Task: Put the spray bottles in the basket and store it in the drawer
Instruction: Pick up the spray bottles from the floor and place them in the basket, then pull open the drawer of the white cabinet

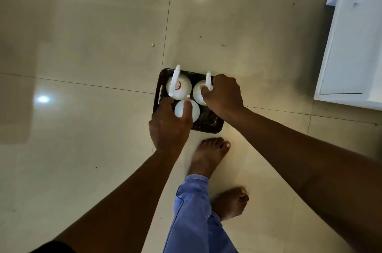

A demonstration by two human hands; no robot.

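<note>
Spray bottles, three of them and all white, stand upright in a dark perforated basket [208, 126] that sits on the glossy tiled floor [82, 56]. At the far left of the basket is a spray bottle with a red mark [180, 85] on its shoulder, its trigger head pointing away from the person. The far-right spray bottle [198, 92] is partly covered by the right hand [224, 95], whose fingers are curled around its trigger head and neck. The near spray bottle [187, 110] sits toward the person's side of the basket, and the left hand [169, 124] is closed over its top, thumb and fingers wrapped around the sprayer (its nozzle tip peeks out above the fingers). The near right corner of the basket holds no bottle, and a slot handle shows in the basket's left wall.

Both forearms reach down from the bottom of the view. Just beside the basket's near edge is a bare foot [208, 155], with a second bare foot [230, 203] farther back, and a blue trouser leg [192, 215] between the arms. A white cabinet [355, 35] stands at the upper right, well apart from the basket. Ceiling lights reflect off the floor tiles.
</note>
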